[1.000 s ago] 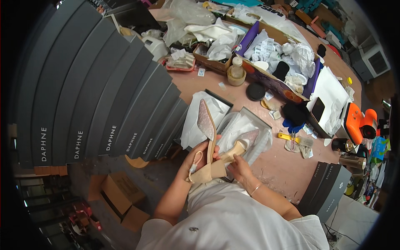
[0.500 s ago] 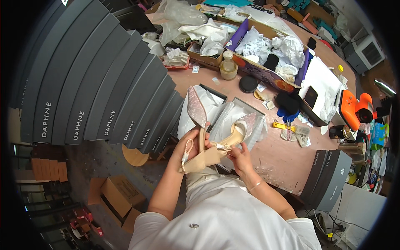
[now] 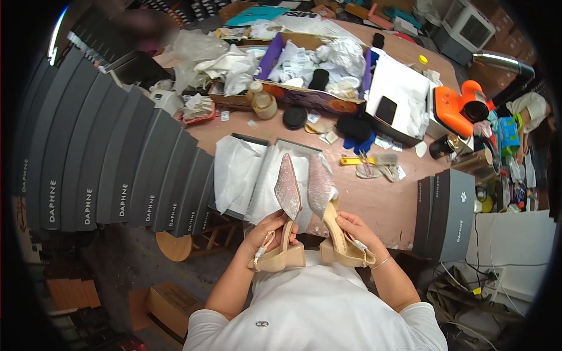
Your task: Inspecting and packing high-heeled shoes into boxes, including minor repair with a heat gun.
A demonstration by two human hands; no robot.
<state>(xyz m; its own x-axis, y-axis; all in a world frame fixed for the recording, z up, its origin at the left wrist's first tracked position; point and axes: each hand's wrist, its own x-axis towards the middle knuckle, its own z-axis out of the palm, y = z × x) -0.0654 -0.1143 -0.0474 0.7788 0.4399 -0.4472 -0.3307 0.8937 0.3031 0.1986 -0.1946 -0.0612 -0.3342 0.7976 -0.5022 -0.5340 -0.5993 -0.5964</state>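
Observation:
Two beige pointed-toe heeled shoes with glittery pink uppers are held side by side, toes pointing away from me. My left hand (image 3: 270, 233) is closed round the middle of the left shoe (image 3: 287, 190). The right shoe (image 3: 320, 186) is gripped at its inner side by my right hand (image 3: 355, 228). Each shoe has a block heel and an ankle strap with pale wrapping on it. Just beyond the shoes lies an open grey shoebox (image 3: 233, 140), its two halves lined with white tissue paper (image 3: 237, 175).
Tall stacks of dark grey shoeboxes (image 3: 105, 152) stand left, a smaller stack (image 3: 448, 216) right. Beyond are a purple box of crumpled paper (image 3: 272, 58), a glue bottle (image 3: 263, 104), a yellow-handled brush (image 3: 358, 160), a phone (image 3: 386, 110) and an orange device (image 3: 453, 111).
The shoes have come apart from an overlapping hold and now point forward side by side. My right hand has shifted along its shoe. The head view has turned, moving the table leftward.

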